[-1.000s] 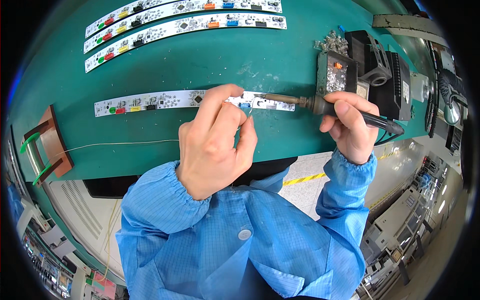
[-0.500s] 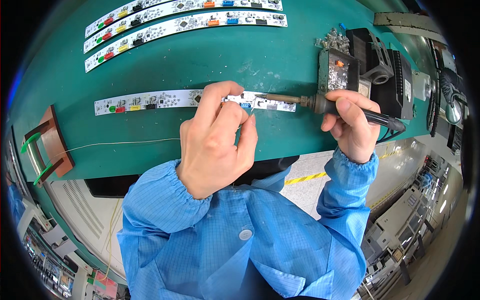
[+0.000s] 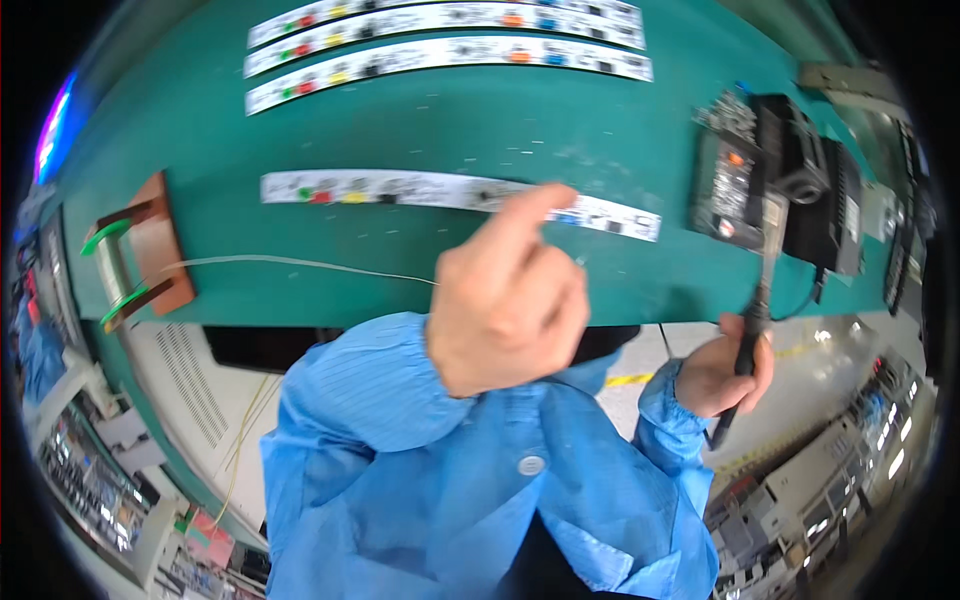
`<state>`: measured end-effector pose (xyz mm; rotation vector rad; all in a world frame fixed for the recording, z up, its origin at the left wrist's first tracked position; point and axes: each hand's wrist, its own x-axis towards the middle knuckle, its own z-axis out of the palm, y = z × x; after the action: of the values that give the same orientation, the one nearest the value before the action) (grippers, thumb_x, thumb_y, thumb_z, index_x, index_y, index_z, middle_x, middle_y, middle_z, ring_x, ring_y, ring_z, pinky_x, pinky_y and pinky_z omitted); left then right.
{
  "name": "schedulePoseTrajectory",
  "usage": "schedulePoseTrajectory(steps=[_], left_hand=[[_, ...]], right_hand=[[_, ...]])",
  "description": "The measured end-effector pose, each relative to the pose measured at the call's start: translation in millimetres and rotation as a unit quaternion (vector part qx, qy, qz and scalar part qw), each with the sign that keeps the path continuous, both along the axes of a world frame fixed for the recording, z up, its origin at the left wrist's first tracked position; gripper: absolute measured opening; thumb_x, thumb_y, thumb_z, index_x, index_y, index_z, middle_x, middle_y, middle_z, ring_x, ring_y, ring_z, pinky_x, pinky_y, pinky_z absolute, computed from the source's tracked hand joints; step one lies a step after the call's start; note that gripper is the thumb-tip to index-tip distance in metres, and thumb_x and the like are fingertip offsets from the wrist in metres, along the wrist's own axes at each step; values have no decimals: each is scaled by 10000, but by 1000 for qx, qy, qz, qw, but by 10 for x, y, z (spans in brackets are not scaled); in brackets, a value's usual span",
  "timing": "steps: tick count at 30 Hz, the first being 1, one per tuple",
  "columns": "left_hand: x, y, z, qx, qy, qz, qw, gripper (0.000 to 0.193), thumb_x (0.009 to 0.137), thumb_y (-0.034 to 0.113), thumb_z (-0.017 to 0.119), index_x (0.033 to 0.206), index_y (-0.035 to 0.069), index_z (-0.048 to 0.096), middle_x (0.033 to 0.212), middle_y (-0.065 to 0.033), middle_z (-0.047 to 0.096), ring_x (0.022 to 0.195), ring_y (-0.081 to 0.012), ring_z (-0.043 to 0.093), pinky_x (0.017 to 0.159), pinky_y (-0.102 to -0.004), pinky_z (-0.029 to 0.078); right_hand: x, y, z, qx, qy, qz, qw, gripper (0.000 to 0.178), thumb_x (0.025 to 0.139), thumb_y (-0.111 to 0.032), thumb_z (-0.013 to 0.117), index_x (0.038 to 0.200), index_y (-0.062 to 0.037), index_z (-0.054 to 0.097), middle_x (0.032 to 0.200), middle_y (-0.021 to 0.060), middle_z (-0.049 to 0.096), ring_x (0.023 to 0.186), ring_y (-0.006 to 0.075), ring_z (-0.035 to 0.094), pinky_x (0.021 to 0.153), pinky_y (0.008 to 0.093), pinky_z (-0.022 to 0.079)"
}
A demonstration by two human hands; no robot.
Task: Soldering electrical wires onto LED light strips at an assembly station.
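Note:
A long white circuit board [image 3: 430,190] with red, yellow, black and blue parts lies across the green mat. My left hand [image 3: 515,305] is over its right half, index finger reaching onto the board and the other fingers curled. Thin solder wire [image 3: 300,262] runs from a green-rimmed spool [image 3: 118,262] into this hand; its end is hidden. My right hand [image 3: 725,378] is wrapped round the handle of a soldering iron [image 3: 752,335] at the table's front edge. The iron points away from me, its blurred tip end over the side of the black soldering stand [image 3: 797,185].
Several similar boards [image 3: 450,50] lie at the back. On the right, a metal tray [image 3: 722,190] with an orange bit sits beside a heap of small metal parts [image 3: 730,115] and a black box [image 3: 845,215]. The spool stands on a brown holder [image 3: 165,245].
My right hand has drawn the soldering iron off the board, rightward and toward me, turning it to point away. My left index finger has straightened. The whole view has shifted.

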<state>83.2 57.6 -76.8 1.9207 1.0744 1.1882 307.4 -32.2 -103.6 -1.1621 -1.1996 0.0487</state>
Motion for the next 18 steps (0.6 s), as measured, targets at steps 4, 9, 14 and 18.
schedulePoseTrajectory(steps=[4, 9, 14, 18], left_hand=[[-263, -55, 117, 39, 21, -20, 999, 98, 633, -13, 685, 698, -26, 612, 1053, -217, 601, 653, -235, 566, 553, -303, 473], [-1061, -24, 331, 54, 108, 88, 989, 169, 686, -24, 675, 606, -29, 526, 928, -187, 642, 737, -260, 613, 591, -321, 488], [-1539, 301, 296, 31, 197, 187, 962, 54, 779, -28, 624, 825, -49, 606, 904, -159, 634, 720, -233, 612, 617, -301, 489], [-1692, 409, 167, -55, 236, 181, 953, 222, 815, 20, 604, 1031, -30, 615, 863, -147, 610, 684, -244, 601, 621, -320, 487]], right_hand=[[-143, -142, -53, -211, -189, -83, 955, 480, 946, -294, 376, 1207, 94, 482, 1008, 250, 595, 976, 350, 592, 907, 464, 431], [-72, -100, -35, -197, -161, -75, 964, 380, 896, -105, 380, 1201, 94, 487, 1061, 268, 601, 1002, 327, 592, 949, 435, 404], [-299, 217, 115, -189, -171, 16, 967, 361, 921, -87, 432, 1244, 71, 461, 1152, 279, 571, 1048, 319, 578, 936, 419, 423], [-520, 505, 173, -258, -217, 57, 940, 458, 822, 77, 589, 1260, 17, 473, 1217, 220, 565, 1029, 218, 574, 911, 323, 444]])
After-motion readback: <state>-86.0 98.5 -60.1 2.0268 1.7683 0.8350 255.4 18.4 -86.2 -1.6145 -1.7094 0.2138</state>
